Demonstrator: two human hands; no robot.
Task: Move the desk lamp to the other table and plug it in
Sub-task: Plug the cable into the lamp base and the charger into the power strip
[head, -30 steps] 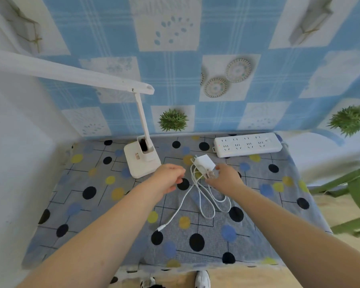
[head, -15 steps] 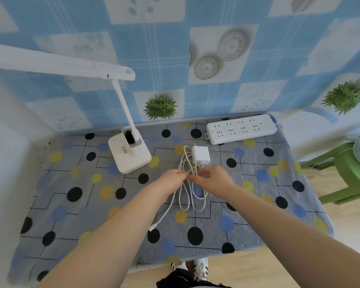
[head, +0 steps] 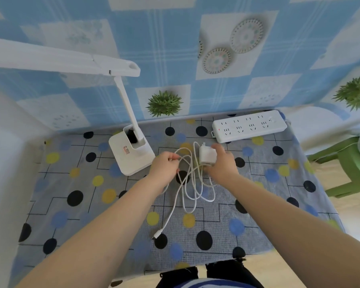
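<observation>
Spotted grey cloth covers the table [head: 75,221]. Near its front edge lies the free connector of a looped white cable [head: 187,190]. Mid-table, a strand is pinched by the left hand [head: 164,166], and the white square adapter [head: 207,156] is gripped by the right hand [head: 221,166]. The white plastic desk lamp [head: 133,154] stands behind, the white power strip [head: 249,126] at the back edge. Tangled loops could snag if pulled apart.

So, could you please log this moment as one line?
right hand: holds power adapter | left hand: pinches cable | desk lamp: unplugged | power strip: free
</observation>
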